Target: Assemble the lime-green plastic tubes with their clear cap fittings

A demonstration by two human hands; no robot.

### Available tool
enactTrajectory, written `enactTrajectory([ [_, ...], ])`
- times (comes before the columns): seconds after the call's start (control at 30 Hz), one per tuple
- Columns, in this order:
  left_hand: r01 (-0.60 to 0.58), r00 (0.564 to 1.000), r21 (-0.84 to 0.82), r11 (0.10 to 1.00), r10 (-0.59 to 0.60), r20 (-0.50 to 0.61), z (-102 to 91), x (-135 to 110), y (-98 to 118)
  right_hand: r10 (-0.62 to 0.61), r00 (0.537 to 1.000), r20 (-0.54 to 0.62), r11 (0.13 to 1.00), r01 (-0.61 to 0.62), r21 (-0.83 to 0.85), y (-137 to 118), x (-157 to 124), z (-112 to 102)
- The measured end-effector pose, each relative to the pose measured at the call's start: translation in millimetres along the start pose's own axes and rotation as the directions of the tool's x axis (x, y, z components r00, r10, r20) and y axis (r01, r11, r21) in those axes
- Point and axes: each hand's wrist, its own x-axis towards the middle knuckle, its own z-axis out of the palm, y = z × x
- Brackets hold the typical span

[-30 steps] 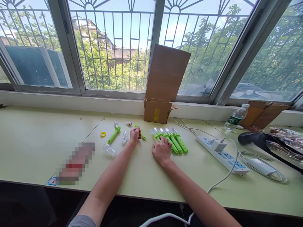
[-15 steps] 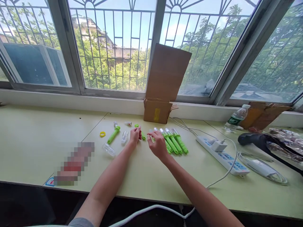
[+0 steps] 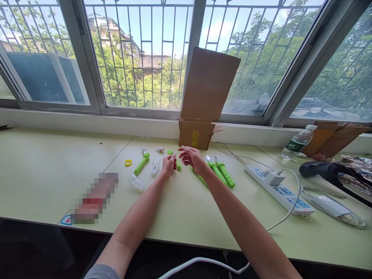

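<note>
My left hand (image 3: 169, 164) rests on the pale green table (image 3: 43, 170), its fingers closed round a green stick-shaped piece (image 3: 178, 167). My right hand (image 3: 192, 157) hovers just right of it, fingers spread, holding nothing. A row of green handles with clear caps (image 3: 221, 173) lies behind my right wrist, partly hidden by it. Left of my left hand lie a green handle (image 3: 141, 164), two clear caps (image 3: 155, 166) (image 3: 136, 181), a yellow ring (image 3: 128, 162) and a small white part (image 3: 159, 149).
An open cardboard box (image 3: 197, 133) stands against the window sill behind the hands. To the right lie a white power strip (image 3: 280, 190) with a plugged charger, coiled white cable (image 3: 331, 205), a water bottle (image 3: 298, 142) and a black device (image 3: 328, 172). A blurred patch (image 3: 94, 197) lies front left.
My right hand lifted off the row of green handles and moved left and away, toward my left hand. My left hand stayed on the green piece. The view shifted slightly.
</note>
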Motion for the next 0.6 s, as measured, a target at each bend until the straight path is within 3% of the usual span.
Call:
enactTrajectory([
  [0.07,0.000,1.000,-0.001,1.000,0.000,0.000,0.0,0.0,-0.2,0.074,0.996,0.053,0.977,-0.083,0.196,1.8,9.2,-8.2],
  [0.17,0.006,1.000,0.000,1.000,-0.006,-0.001,0.1,0.4,-0.6,0.079,0.996,0.035,0.941,-0.086,0.329,9.7,19.7,-18.6],
  [0.5,-0.003,1.000,-0.008,1.000,0.003,0.010,0.6,0.1,-0.7,0.026,1.000,-0.018,0.912,-0.016,0.410,27.5,34.2,-23.5],
  [0.6,-0.006,1.000,-0.004,1.000,0.007,0.005,0.8,-1.4,0.3,0.035,0.999,-0.031,0.939,-0.022,0.344,29.7,39.7,-21.1],
])
